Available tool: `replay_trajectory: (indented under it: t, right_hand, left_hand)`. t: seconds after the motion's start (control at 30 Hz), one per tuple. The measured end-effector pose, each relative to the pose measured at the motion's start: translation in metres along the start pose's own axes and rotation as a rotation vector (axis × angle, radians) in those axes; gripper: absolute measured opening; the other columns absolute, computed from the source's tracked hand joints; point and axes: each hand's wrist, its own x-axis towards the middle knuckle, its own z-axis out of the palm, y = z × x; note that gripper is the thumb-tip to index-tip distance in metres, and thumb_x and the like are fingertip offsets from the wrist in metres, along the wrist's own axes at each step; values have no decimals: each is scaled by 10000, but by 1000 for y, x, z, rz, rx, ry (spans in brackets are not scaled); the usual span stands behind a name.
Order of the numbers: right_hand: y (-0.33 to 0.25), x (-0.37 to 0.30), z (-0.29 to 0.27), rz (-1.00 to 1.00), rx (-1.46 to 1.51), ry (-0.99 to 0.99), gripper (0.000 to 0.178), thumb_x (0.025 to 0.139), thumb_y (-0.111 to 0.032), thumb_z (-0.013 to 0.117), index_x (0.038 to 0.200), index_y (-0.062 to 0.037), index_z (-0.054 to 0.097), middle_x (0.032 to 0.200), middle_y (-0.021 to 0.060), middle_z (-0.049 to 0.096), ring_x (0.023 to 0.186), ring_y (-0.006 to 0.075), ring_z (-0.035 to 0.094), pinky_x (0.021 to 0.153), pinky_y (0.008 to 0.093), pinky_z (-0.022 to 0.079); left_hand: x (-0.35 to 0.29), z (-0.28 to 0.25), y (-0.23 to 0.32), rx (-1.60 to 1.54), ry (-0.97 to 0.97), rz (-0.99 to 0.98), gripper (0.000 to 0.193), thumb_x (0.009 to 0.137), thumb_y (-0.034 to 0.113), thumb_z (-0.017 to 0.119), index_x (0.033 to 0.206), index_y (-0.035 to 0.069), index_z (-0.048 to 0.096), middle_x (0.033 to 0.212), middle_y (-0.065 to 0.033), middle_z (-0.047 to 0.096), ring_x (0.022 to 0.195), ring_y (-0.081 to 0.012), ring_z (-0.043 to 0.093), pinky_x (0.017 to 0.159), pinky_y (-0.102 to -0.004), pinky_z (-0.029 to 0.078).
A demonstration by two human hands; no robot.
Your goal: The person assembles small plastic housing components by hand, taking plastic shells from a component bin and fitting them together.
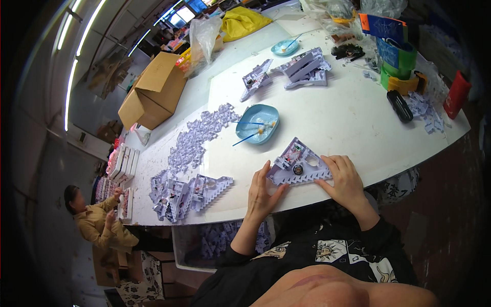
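Note:
Between my two hands a triangular lavender plastic housing (pixel 313 172) lies at the near edge of the white table. Its open side faces up, showing wires, a small circuit board and a dark round part; one edge has a row of teeth. My left hand (pixel 263 195) grips its left corner between thumb and fingers. At the right corner, my right hand (pixel 345 179) holds it the same way, fingers behind and thumb in front. Just beyond the housing stands a light blue dish (pixel 258 137) with thin blue sticks and a yellowish substance in it.
Left of me lie similar housings (pixel 208 192) and a spread of small lavender pieces (pixel 197 135). More housings (pixel 307 69) rest farther back, near a second blue dish (pixel 285 47). Tape rolls (pixel 399 64) and a red object (pixel 456 95) stand right. A cardboard box (pixel 153 92) and another person (pixel 102 222) are left.

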Motion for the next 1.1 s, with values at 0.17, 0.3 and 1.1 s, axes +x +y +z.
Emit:
replay_trajectory:
  t: [0.17, 0.3, 1.1]
  right_hand:
    - [0, 1, 0, -4, 2, -3, 595, 789, -270, 789, 1257, 25, 571, 1128, 131, 576, 1057, 288, 537, 934, 386, 456]
    - [1, 0, 1, -11, -5, 3, 598, 789, -270, 790, 1259, 27, 570, 1128, 131, 577, 1056, 288, 536, 934, 386, 456]
    - [2, -1, 5, -2, 3, 11, 575, 785, -262, 790, 1251, 2, 579, 1141, 127, 572, 1068, 296, 540, 945, 394, 457]
  left_hand:
    - [-2, 1, -1, -22, -4, -30, 908, 738, 92, 865, 1496, 66, 367, 1235, -212, 585, 1164, -328, 604, 976, -401, 503]
    - [-2, 0, -1, -26, -12, -38, 907, 740, 94, 864, 1497, 67, 367, 1238, -211, 584, 1171, -327, 602, 978, -400, 503]
    - [-1, -1, -2, -27, -18, -24, 907, 737, 105, 865, 1494, 62, 368, 1238, -209, 590, 1143, -328, 608, 949, -403, 514]
